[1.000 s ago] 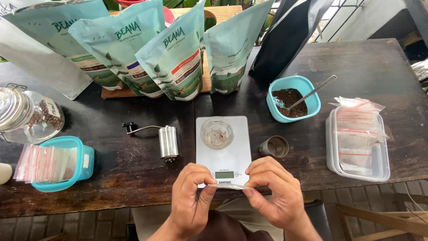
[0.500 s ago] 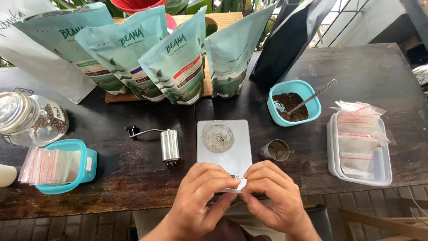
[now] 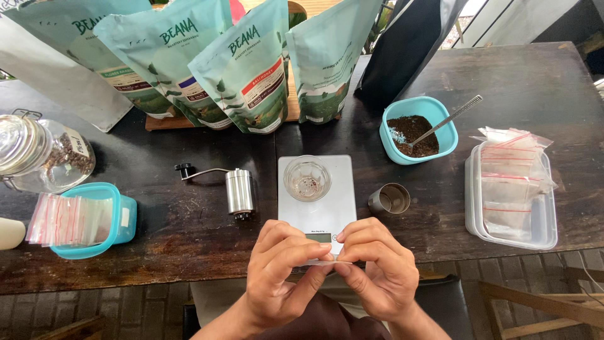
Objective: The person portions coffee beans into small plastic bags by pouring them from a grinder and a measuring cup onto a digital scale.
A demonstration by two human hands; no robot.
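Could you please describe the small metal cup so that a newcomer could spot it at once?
Find the flat white kitchen scale at the dark wooden table's front middle. Just right of it stands a small open steel cup, empty and handleless, unlike the turquoise bowl of grounds behind it.

Both hands have drawn nearer together, pinching the small bag.

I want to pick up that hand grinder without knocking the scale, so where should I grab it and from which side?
Probably take the hand grinder by its round steel body, from above and its left side. It lies on the table with the crank arm reaching left toward a black knob, and the scale sits close on its right. The thin crank would likely swing if gripped.
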